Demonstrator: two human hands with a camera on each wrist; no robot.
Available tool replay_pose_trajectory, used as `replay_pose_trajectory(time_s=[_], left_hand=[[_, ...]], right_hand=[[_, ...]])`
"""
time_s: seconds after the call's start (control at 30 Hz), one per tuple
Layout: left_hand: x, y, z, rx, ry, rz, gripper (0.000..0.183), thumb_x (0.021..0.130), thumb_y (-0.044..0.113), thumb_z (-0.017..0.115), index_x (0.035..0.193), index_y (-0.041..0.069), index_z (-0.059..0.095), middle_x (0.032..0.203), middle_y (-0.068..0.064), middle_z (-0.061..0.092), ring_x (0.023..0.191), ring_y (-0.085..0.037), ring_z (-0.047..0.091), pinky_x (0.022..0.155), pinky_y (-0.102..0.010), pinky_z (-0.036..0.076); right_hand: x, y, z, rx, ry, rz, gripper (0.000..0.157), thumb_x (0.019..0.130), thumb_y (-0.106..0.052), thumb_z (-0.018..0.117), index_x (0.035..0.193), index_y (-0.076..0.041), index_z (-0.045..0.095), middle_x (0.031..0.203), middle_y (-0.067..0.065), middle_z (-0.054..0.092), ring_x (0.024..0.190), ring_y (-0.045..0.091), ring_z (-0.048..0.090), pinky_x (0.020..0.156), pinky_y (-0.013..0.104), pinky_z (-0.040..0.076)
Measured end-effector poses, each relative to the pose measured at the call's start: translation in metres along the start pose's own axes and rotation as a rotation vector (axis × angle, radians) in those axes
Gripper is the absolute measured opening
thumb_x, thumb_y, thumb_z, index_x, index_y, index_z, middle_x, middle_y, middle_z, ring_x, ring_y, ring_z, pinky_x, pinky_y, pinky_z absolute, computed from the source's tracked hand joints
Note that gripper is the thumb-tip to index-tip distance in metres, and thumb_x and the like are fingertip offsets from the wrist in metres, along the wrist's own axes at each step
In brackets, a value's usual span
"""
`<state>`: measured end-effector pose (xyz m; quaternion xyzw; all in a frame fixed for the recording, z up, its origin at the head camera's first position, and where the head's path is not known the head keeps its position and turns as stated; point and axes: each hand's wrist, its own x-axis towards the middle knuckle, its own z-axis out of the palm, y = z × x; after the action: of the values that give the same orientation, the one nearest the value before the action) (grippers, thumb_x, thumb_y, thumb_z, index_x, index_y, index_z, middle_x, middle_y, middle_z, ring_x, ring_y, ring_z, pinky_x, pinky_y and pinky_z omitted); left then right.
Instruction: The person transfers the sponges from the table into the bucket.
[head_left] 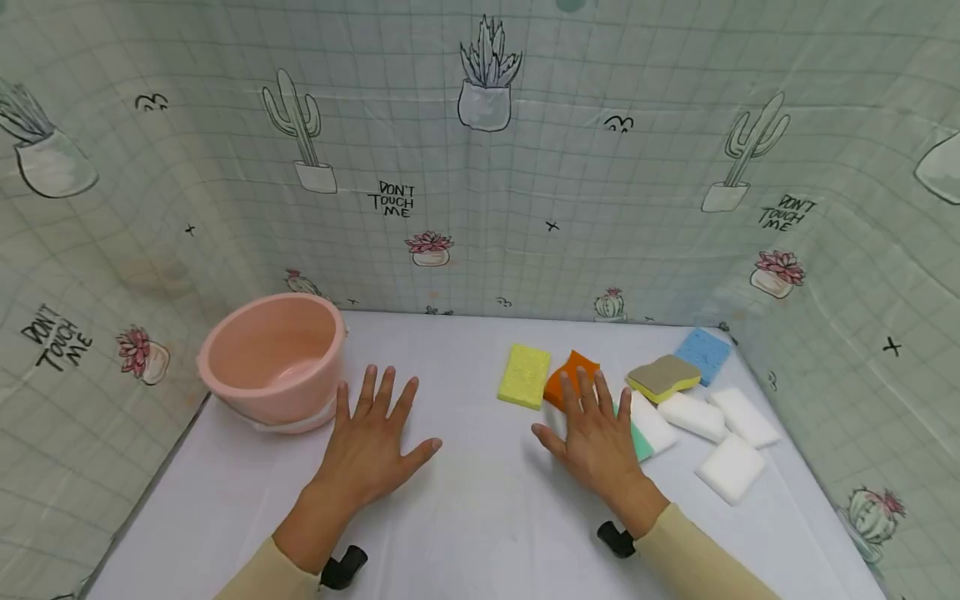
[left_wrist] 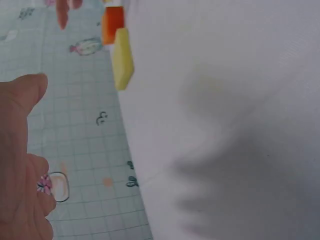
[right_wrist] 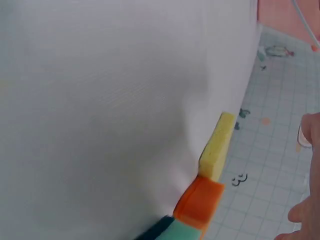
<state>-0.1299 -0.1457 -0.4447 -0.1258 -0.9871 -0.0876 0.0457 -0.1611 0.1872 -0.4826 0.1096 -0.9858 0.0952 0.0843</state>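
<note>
Crowding on the right: the orange sponge [right_wrist: 200,202], green-and-white sponge [head_left: 652,425] and white blocks [head_left: 692,416] are lying close together, so a careless grasp could be catching two or nudging a neighbour.
Right hand [head_left: 596,442]: is spreading its fingers, gripping nothing, and partly covering the orange and green-and-white pieces in the head view; that cover could be causing a misjudged reach.
Left hand [head_left: 371,446]: is fanning wide, holding nothing, near the bucket; a leftward sweep could be bumping it.
Pink bucket [head_left: 303,402]: is standing upright at far left, looking like smooth plastic, round and flaring toward its rim.
Yellow sponge [head_left: 524,377]: is lying flat left of the orange one, rectangular and pitted.
Two-layer sponge [head_left: 663,377]: is showing a grey-brown top over yellow, at far right.
Blue sponge [head_left: 703,356]: is lying farther right, flat and porous-looking.
White blocks: are looking smooth, with rounded corners.
Tabletop [head_left: 472,500]: is carrying everything on a pale covering.
</note>
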Motion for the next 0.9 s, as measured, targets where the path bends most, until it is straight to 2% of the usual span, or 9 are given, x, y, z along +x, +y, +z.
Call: replay_pose_trajectory(time_s=[0.13,0.23,0.4,0.53,0.63,0.77,0.83,0.9], left_hand=[[-0.005,-0.007,-0.017,-0.013,0.069,-0.013,0.083,0.101,0.062,0.056,0.166,0.014,0.036,0.172,-0.023,0.025,0.163,-0.044,0.01,0.127,-0.072,0.005],[-0.008,-0.019,-0.034,-0.024,0.115,-0.034,0.078,0.103,0.054,0.056,0.165,0.011,0.037,0.171,-0.027,0.025,0.162,-0.047,0.011,0.125,-0.075,0.005],[-0.01,-0.052,-0.061,-0.036,0.187,-0.091,0.071,0.106,0.042,0.054,0.163,0.002,0.038,0.168,-0.033,0.026,0.16,-0.052,0.015,0.122,-0.079,0.005],[-0.012,-0.089,-0.077,-0.046,0.231,-0.139,0.067,0.109,0.037,0.049,0.16,-0.004,0.037,0.165,-0.039,0.025,0.156,-0.059,0.015,0.119,-0.083,0.004],[-0.013,-0.119,-0.085,-0.044,0.226,-0.191,0.067,0.11,0.038,0.043,0.16,-0.005,0.034,0.163,-0.043,0.024,0.154,-0.064,0.012,0.116,-0.086,0.003],[-0.012,-0.155,-0.092,-0.038,0.189,-0.242,0.066,0.111,0.037,0.039,0.158,-0.01,0.033,0.157,-0.048,0.025,0.151,-0.068,0.013,0.115,-0.086,0.007],[-0.009,-0.169,-0.094,-0.07,0.14,-0.256,0.069,0.112,0.036,0.035,0.157,-0.015,0.028,0.157,-0.05,0.022,0.15,-0.069,0.012,0.117,-0.084,0.01],[-0.008,-0.181,-0.096,-0.147,0.06,-0.272,0.073,0.113,0.038,0.028,0.158,-0.019,0.018,0.16,-0.05,0.013,0.151,-0.068,0.006,0.119,-0.081,0.011]], right_hand=[[0.008,-0.015,-0.004,0.063,0.041,-0.042,0.088,0.102,-0.058,0.059,0.165,-0.003,0.031,0.171,0.024,0.029,0.161,0.045,0.02,0.127,0.073,0.006],[0.016,-0.033,-0.008,0.095,0.057,-0.077,0.085,0.105,-0.053,0.058,0.165,0.0,0.03,0.171,0.024,0.028,0.161,0.044,0.02,0.128,0.07,0.008],[0.034,-0.068,-0.012,0.115,0.055,-0.134,0.08,0.107,-0.049,0.055,0.164,0.002,0.031,0.172,0.022,0.028,0.161,0.041,0.022,0.129,0.067,0.014],[0.049,-0.099,-0.011,0.113,0.011,-0.187,0.077,0.109,-0.051,0.049,0.165,-0.001,0.03,0.173,0.02,0.026,0.162,0.039,0.022,0.129,0.066,0.015],[0.061,-0.123,-0.009,0.107,-0.023,-0.232,0.077,0.11,-0.053,0.045,0.166,-0.003,0.029,0.174,0.018,0.025,0.162,0.038,0.021,0.128,0.067,0.016],[0.075,-0.149,-0.008,0.093,-0.075,-0.275,0.078,0.11,-0.058,0.042,0.168,-0.008,0.027,0.175,0.015,0.024,0.163,0.036,0.019,0.127,0.07,0.016],[0.08,-0.16,-0.008,0.087,-0.098,-0.284,0.079,0.109,-0.06,0.041,0.168,-0.01,0.026,0.175,0.013,0.023,0.163,0.035,0.018,0.127,0.07,0.016],[0.085,-0.171,-0.008,0.076,-0.113,-0.29,0.079,0.109,-0.062,0.04,0.169,-0.012,0.026,0.176,0.011,0.024,0.164,0.033,0.017,0.127,0.07,0.016]])
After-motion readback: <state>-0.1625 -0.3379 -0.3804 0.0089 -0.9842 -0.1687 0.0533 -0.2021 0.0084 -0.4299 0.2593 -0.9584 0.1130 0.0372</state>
